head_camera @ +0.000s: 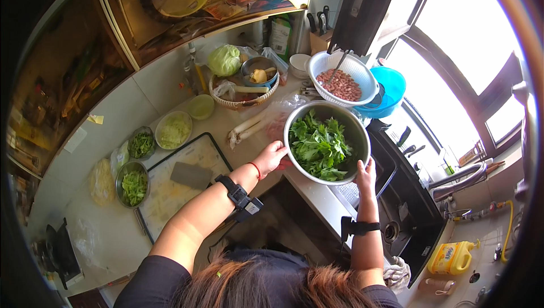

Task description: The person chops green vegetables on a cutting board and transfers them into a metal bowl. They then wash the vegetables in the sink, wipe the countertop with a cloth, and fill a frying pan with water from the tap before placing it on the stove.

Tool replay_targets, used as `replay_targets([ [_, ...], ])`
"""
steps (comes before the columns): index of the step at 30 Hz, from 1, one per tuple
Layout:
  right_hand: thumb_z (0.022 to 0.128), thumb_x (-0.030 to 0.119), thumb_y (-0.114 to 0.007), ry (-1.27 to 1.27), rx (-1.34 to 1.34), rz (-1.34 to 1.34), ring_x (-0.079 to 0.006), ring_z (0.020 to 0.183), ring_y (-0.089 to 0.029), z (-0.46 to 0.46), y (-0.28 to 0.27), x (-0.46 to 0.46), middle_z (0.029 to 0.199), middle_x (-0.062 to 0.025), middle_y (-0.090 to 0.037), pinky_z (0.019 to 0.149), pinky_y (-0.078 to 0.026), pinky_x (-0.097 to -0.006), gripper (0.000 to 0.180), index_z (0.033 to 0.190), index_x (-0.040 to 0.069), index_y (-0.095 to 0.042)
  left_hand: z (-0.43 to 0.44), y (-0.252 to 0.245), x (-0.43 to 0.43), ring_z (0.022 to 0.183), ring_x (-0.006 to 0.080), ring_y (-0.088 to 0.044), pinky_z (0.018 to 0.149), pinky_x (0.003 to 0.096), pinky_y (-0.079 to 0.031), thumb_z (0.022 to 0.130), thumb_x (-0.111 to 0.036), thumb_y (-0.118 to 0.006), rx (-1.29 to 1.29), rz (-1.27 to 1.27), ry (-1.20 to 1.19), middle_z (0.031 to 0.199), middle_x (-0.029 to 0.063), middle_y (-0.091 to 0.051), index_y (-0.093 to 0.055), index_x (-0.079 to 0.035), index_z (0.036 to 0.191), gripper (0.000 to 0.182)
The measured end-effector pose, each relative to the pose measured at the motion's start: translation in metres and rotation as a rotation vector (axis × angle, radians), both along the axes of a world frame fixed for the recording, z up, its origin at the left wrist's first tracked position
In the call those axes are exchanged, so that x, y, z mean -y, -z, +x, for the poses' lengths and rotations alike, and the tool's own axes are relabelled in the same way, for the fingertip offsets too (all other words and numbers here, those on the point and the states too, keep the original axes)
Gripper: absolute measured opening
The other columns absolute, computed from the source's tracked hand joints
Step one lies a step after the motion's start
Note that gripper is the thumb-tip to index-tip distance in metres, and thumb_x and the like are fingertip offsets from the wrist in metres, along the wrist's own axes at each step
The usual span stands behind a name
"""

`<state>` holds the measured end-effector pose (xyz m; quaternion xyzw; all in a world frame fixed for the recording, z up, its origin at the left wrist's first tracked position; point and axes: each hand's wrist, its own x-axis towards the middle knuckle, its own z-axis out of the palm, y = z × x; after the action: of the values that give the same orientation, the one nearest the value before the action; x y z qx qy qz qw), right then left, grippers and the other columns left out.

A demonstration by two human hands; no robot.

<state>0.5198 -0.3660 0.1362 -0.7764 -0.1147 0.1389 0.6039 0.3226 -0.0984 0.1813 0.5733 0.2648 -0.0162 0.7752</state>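
Between my hands is a round stainless steel bowl (pixel 361 138) with leafy greens (pixel 321 144) in it. My left hand (pixel 273 159) grips the bowl's left rim, and my right hand (pixel 366 174) has hold of its lower right rim. Just beyond the bowl, a white plastic colander (pixel 314 68) contains pinkish peanuts (pixel 340 85) and a metal utensil. A cleaver blade (pixel 191 175) lies on a dark-edged cutting board (pixel 170 201) to the left. Leek stalks (pixel 250 127) rest beside the bowl on the counter, near a clear plastic bag.
A black sink (pixel 410 218) with a faucet (pixel 461 182) is at the right. Behind stand a blue basin (pixel 397 91), a wicker basket (pixel 244 103) and a knife block (pixel 321 43). Bowls of chopped vegetables, including a steel bowl (pixel 146 189), line the left. Cabinets overhang the back left.
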Motion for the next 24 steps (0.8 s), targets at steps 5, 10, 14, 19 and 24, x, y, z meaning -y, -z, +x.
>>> replay_targets([
  [5,0.092,0.021,-0.059,0.069,0.048,-0.008,-0.0129,0.065,-0.057,-0.027,-0.002,0.01,0.1,-0.0109,-0.062,0.052,-0.048,-0.026,0.046,0.132,0.004,-0.042,-0.015,0.0,0.008,0.09,0.015,-0.065,0.071,0.0272,-0.048,0.098,-0.02,-0.045,0.066,0.013,0.039,0.109,0.0038,-0.059,-0.049,-0.008,0.114,0.02],
  [10,0.09,0.016,-0.062,0.178,0.541,-0.222,-0.0269,0.111,-0.05,-0.044,-0.032,0.007,0.127,-0.0187,-0.048,0.094,-0.041,-0.0366,0.049,0.132,-0.002,-0.043,-0.049,0.002,0.009,0.087,0.0135,-0.065,0.068,0.0255,-0.048,0.096,-0.02,-0.049,0.129,-0.002,0.04,0.103,0.0013,-0.057,-0.054,-0.01,0.11,0.017],
  [14,0.092,0.012,-0.057,0.23,0.882,-0.185,-0.0275,0.118,-0.048,-0.085,-0.073,-0.018,0.13,-0.0157,-0.047,0.095,-0.04,-0.0381,0.039,0.128,0.001,-0.047,-0.102,0.009,-0.006,0.086,0.0112,-0.062,0.072,0.0269,-0.046,0.097,-0.021,-0.049,0.134,0.025,-0.036,0.109,0.0013,-0.061,-0.055,-0.011,0.104,0.013],
  [19,0.086,-0.002,-0.052,-0.236,0.736,0.1,-0.0194,0.089,-0.059,-0.154,-0.079,-0.095,0.101,-0.0085,-0.061,0.07,-0.047,-0.0282,0.022,0.107,0.002,-0.058,-0.191,0.03,-0.037,0.089,0.0084,-0.062,0.071,0.0226,-0.045,0.097,-0.024,-0.049,0.098,-0.016,-0.237,0.106,-0.001,-0.064,-0.056,-0.013,0.104,0.015],
  [24,0.083,0.005,-0.06,-0.732,0.606,-0.15,-0.0251,0.074,-0.062,-0.235,-0.04,-0.179,0.083,-0.0117,-0.062,0.065,-0.049,-0.0322,0.009,0.091,0.003,-0.061,-0.305,0.062,-0.068,0.087,0.0085,-0.062,0.071,0.0244,-0.047,0.096,-0.026,-0.051,0.048,-0.136,-0.62,0.105,-0.0011,-0.064,-0.057,-0.015,0.103,0.014],
])
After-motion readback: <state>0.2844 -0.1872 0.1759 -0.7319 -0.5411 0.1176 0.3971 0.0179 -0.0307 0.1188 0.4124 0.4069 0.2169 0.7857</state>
